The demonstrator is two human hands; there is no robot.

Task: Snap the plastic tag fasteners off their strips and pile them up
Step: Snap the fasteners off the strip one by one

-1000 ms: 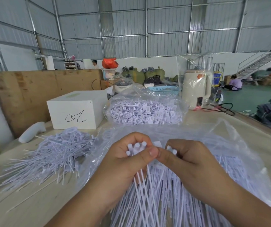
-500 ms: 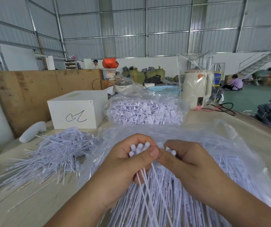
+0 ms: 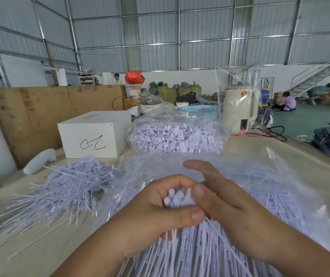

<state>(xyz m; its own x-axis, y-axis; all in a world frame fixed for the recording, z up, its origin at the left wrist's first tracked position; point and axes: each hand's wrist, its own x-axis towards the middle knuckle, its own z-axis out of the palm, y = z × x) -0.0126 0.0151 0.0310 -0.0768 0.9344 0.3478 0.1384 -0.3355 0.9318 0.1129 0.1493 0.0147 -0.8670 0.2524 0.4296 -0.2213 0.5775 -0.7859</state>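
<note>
Big metal shed, a wooden tabletop [image 3: 309, 172], two hands busy with white plastic tags.

Left hand [image 3: 150, 212] has its grip curled tight round a bunch of tag fasteners [image 3: 177, 197]; right hand [image 3: 226, 198] has fingers spread, thumb pressing the bunch. To snap well, hold the strip firm and bend sideways, then drop tags on the pile [image 3: 64, 186] at the left.
</note>
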